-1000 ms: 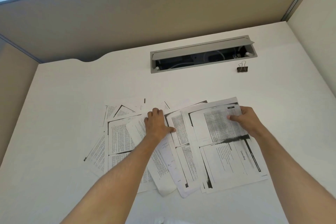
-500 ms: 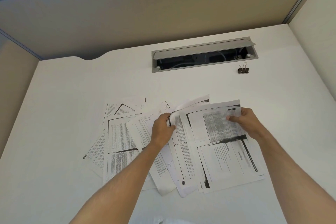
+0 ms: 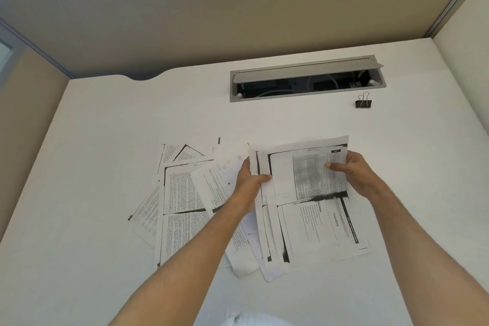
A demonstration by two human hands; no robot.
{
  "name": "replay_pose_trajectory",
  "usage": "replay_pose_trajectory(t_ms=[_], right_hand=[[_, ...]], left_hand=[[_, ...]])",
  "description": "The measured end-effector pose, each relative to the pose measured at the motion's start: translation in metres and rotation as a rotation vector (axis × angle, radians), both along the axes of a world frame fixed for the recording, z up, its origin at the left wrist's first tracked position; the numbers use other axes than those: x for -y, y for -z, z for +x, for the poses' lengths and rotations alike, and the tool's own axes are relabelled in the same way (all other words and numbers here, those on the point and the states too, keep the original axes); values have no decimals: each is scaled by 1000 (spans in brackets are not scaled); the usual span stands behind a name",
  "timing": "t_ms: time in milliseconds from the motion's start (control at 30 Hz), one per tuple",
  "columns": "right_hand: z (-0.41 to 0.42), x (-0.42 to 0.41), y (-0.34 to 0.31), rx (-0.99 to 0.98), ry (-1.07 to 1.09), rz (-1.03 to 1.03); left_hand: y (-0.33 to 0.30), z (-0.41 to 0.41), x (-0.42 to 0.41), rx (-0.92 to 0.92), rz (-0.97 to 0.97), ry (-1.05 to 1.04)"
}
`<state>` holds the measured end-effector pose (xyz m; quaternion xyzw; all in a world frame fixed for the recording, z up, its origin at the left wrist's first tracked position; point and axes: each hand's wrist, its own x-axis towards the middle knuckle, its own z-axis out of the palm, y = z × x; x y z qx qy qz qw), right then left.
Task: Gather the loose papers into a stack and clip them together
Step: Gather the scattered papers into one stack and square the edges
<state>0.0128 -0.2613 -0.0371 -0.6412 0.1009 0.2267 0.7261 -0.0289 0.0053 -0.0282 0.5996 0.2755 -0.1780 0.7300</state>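
Printed papers lie spread on the white desk (image 3: 105,127). A gathered bunch of sheets (image 3: 312,209) sits on the right, held at its upper corners by both hands. My left hand (image 3: 251,182) pinches the bunch's left edge, thumb on top. My right hand (image 3: 354,174) grips the right edge, thumb pressed on the top page. Several loose sheets (image 3: 182,193) remain fanned out to the left, partly under my left forearm. A black binder clip (image 3: 363,102) stands alone on the desk, far right, beyond the papers.
A grey cable hatch (image 3: 307,78) is open in the desk behind the papers. Beige partition walls (image 3: 238,8) enclose the desk at the back and both sides. Something white (image 3: 251,319) shows at the bottom edge.
My left hand left the flat loose sheets, moved right and took hold of the left edge of the right-hand bunch, drawing those sheets together. My right hand kept its grip.
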Motion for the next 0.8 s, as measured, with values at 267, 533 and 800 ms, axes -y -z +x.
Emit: replay_pose_trajectory(t_ms=[267,533,800], right_hand=[[-4,-5,6,-5,92,63],[-9,-16,10,-37,29,-19],[-7,-25,9,-51,4,-154]], left_hand=[[-24,-4,-9,15,-110,58],[20,-18,-71,76,1156,325],[36,-21,-78,127,1366,519]])
